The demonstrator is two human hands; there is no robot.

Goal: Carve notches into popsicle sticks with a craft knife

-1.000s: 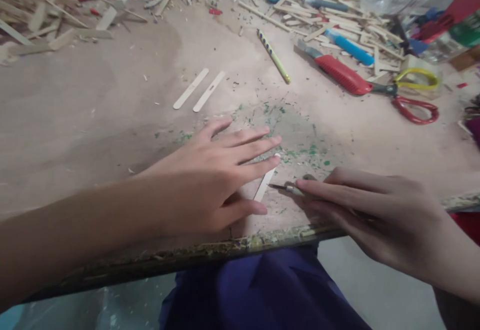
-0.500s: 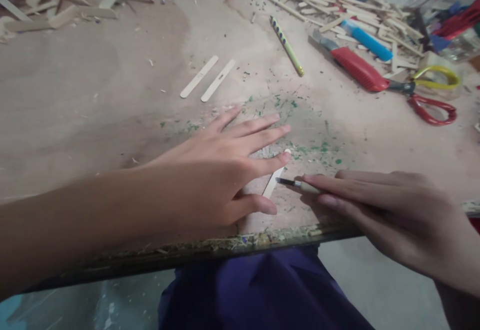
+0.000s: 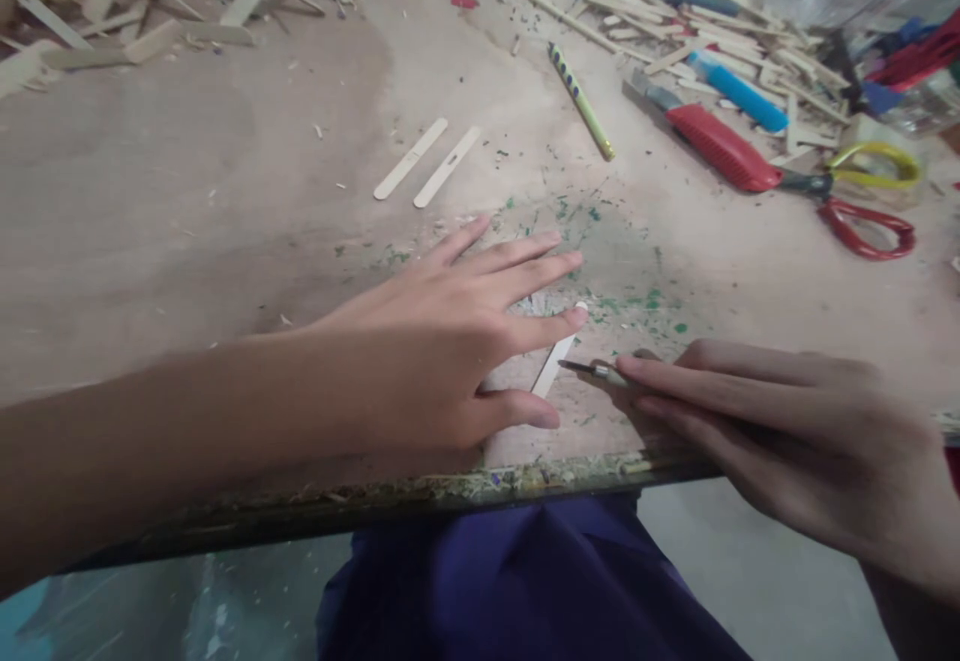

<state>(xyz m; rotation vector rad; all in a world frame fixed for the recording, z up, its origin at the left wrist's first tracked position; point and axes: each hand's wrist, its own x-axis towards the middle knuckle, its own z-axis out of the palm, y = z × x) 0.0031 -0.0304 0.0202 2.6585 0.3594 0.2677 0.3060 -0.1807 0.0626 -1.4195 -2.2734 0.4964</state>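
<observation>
My left hand (image 3: 442,341) lies flat on the wooden board (image 3: 187,221), fingers spread, pressing down a pale craft stick (image 3: 553,365) near the front edge. Only the stick's right part shows past my fingers. My right hand (image 3: 765,431) is closed round a small craft knife (image 3: 596,371); its thin dark blade points left and touches the stick's edge. Green flecks and shavings are scattered about the stick.
Two more craft sticks (image 3: 427,161) lie side by side farther back. A striped pencil (image 3: 581,101), a red-handled cutter (image 3: 712,146), a blue cutter (image 3: 739,91) and scissors (image 3: 862,211) lie at the right. Heaps of wooden sticks (image 3: 112,11) fill the far edge.
The knife tip has shifted slightly along the stick's edge. The view has tilted a little; my left hand stays flat on the stick.
</observation>
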